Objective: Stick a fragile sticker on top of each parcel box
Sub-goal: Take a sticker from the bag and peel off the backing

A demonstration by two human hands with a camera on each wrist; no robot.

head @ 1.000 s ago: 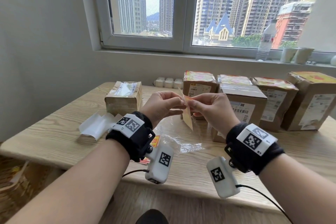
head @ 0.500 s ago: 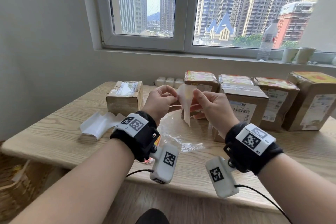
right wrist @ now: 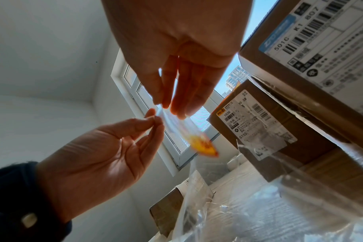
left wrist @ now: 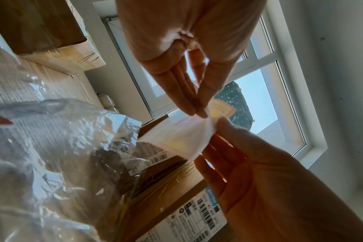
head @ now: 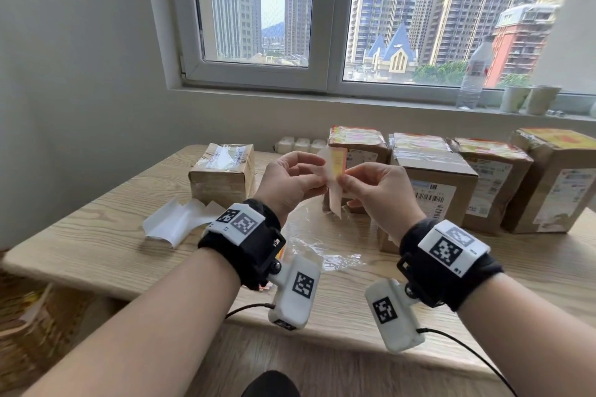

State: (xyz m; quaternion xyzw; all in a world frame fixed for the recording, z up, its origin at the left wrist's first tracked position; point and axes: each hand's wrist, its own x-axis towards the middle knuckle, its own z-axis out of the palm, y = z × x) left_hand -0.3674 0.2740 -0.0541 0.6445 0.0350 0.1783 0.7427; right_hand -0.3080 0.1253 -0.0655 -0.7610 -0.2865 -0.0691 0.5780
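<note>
Both hands are raised over the middle of the table, holding one fragile sticker [head: 338, 159] with its pale backing paper [head: 335, 203] hanging below. My left hand [head: 317, 171] pinches the sheet's left edge between thumb and fingertips. My right hand [head: 346, 178] pinches it from the right. The top is parted, showing a yellow and pink face. In the left wrist view the white backing [left wrist: 176, 137] spreads between the hands. A taped parcel box [head: 222, 171] with a bare top sits at the left. Several boxes with yellow-red stickers on top, such as the nearest [head: 356, 138], stand in a row behind.
Loose white backing papers [head: 180, 222] lie on the wooden table [head: 96, 248] at the left. A crumpled clear plastic bag [head: 322, 245] lies under the hands. A brown box [head: 432, 190] stands close by my right hand. A water bottle [head: 474, 74] and cups [head: 529, 98] sit on the windowsill.
The hands have lifted a little and turned the sheet. It hung edge-on before; now its top is peeled apart and the yellow face shows.
</note>
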